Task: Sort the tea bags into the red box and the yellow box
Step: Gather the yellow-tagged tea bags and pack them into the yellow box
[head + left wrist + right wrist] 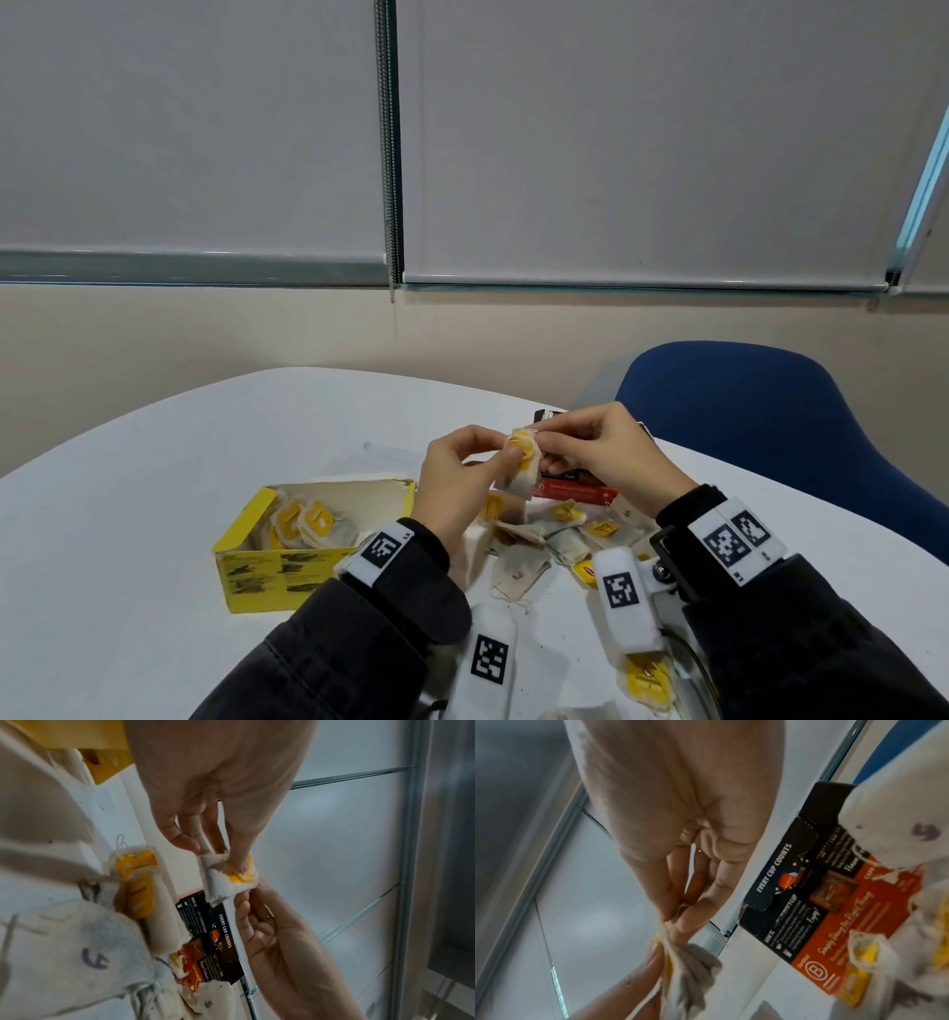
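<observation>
Head view: left hand [462, 478] and right hand [598, 452] both pinch one yellow-tagged tea bag [521, 465], apparently untangling it; yellow box [267, 565] lower left, red box [575, 491] beneath.

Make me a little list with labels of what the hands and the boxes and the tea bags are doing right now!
left hand: pinches the held tea bag
right hand: pinches the same bag from the other side
held tea bag: lifted above the table, yellow tag showing
yellow box: open, to the left, several yellow-tagged bags inside
red box: behind the hands, mostly hidden
loose tea bags: piled on the white table, below the hands
blue chair: past the table, right
</observation>
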### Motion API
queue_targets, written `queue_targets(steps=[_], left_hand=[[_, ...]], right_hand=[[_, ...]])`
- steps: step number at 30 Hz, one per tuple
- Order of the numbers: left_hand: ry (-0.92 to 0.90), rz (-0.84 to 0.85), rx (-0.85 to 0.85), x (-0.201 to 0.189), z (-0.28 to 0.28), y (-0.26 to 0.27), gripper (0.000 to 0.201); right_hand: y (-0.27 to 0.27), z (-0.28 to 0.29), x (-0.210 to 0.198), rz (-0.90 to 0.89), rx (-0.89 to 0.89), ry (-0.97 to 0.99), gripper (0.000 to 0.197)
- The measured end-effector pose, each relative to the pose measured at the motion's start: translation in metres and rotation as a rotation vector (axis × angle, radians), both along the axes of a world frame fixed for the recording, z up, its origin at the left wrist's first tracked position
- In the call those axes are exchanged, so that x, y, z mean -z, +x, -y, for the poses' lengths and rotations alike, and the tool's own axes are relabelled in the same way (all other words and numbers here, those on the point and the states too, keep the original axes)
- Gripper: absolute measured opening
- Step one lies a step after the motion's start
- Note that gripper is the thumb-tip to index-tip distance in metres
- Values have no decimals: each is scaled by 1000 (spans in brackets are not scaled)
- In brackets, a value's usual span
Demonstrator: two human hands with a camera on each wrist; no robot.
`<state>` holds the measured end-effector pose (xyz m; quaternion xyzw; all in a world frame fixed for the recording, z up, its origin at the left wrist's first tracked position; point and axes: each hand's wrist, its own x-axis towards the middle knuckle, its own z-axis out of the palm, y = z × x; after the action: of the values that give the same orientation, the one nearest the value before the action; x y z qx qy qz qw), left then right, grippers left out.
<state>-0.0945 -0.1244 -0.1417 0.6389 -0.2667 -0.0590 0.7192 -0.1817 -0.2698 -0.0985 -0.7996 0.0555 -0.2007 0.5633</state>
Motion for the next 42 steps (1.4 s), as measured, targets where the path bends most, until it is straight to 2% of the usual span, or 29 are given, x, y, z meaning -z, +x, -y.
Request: queue_targets(steps=[3, 6, 8, 10, 12, 15, 19, 21, 24, 27, 29, 34, 38, 40, 42], left_hand=[[-58, -2, -53, -1, 0, 1, 9], [-205, -15, -128, -5, -1, 2, 10], [-248, 12, -154, -7, -2, 3, 14], [-240, 39, -148, -8, -2, 3, 8], [-232, 42, -139, -8, -1, 3, 6], [-232, 55, -160, -6, -1, 5, 6], [-261, 73, -157, -6, -3, 4, 5], [-262, 96, -158, -8, -4, 3, 5], [-286, 81, -92, -12, -4, 2, 6], [-278, 39, 25, -14, -3, -3, 5], [-255, 22, 75, -12, -2, -6, 9], [-235, -103, 105, -7, -1, -3, 27], [-208, -93, 113, -6, 0, -4, 15], [-235, -84, 88, -7, -1, -4, 10], [-237, -60, 33, -7, -2, 0, 11]], right_hand=[[3, 0, 1, -9, 4, 32, 12], [10, 6, 3, -143, -17, -113, 17], [13, 7, 4, -289, -177, -288, 24], [16, 3, 4, -446, -355, -413, 26], [20, 1, 8, -539, -423, -489, 24], [22, 4, 12, -435, -341, -487, 18], [16, 7, 9, -104, -57, -235, 7], [14, 5, 6, 24, 9, -123, 13], [14, 5, 3, 95, 71, -81, 31], [11, 4, 1, 161, 143, -137, 20], [8, 1, 0, 200, 129, -108, 12], [1, -10, -4, 189, -19, -9, 13], [-1, -12, -5, 101, -35, -36, 14], [-1, -8, -5, 9, -30, -103, 15], [0, -4, -5, -119, -121, -230, 11]])
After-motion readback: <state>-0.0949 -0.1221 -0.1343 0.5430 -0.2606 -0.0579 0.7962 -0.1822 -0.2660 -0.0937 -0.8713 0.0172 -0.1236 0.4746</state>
